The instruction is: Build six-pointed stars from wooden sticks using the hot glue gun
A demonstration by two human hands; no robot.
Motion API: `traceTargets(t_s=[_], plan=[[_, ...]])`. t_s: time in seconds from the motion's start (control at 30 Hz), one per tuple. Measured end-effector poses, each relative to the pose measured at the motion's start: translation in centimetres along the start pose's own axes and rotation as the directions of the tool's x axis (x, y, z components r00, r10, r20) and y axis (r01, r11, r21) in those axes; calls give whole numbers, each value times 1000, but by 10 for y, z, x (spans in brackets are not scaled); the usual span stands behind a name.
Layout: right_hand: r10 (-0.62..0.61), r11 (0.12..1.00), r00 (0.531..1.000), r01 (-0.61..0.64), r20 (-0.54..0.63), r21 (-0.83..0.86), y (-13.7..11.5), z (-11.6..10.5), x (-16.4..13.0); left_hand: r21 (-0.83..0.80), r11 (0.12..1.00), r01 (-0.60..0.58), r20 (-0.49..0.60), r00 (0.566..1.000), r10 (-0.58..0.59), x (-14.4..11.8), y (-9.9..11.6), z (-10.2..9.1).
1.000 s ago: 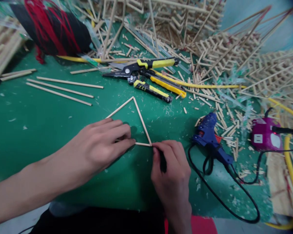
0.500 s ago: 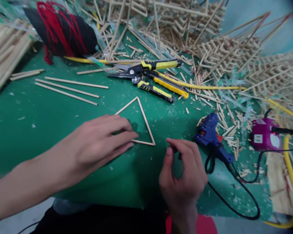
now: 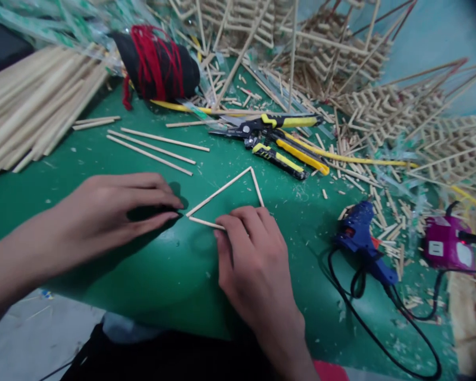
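Dead centre of the frame, a stick triangle lies flat on the green mat. The right hand presses its fingers down on the bottom stick, probably pinning it flat, while the left hand rests at the left corner, fingers stretched loosely, gripping nothing. A blue glue gun sits at right and yellow-handled cutters above, within reach. No readable labels.

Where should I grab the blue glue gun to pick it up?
Probably by the handle of the blue glue gun, coming from above on the cord end: it lies flat on the green mat, and that handle end, toward you, is bare. Keep fingers off the far nozzle end among the stick scraps.
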State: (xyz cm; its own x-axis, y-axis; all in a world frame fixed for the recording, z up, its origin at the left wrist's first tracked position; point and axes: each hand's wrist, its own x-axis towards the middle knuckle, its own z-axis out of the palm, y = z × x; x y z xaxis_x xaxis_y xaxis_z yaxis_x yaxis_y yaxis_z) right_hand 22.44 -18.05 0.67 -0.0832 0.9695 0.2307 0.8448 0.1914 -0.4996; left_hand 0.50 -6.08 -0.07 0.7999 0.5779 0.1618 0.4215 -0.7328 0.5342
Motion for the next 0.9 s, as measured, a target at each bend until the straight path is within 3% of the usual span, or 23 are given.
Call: traceTargets(t_s=[0.23, 0.77, 0.9], plan=[[-8, 998, 996, 14, 89, -64, 1, 14, 5, -29, 999, 16, -3, 1000, -16, -5, 5, 9], [-4, 999, 998, 7, 65, -45, 0, 19, 7, -7, 1000, 4, 4, 1000, -4, -5, 8, 12], [38, 997, 997, -43, -73, -60, -2, 5, 2, -18, 999, 46, -13, 999, -47, -2, 10, 9]])
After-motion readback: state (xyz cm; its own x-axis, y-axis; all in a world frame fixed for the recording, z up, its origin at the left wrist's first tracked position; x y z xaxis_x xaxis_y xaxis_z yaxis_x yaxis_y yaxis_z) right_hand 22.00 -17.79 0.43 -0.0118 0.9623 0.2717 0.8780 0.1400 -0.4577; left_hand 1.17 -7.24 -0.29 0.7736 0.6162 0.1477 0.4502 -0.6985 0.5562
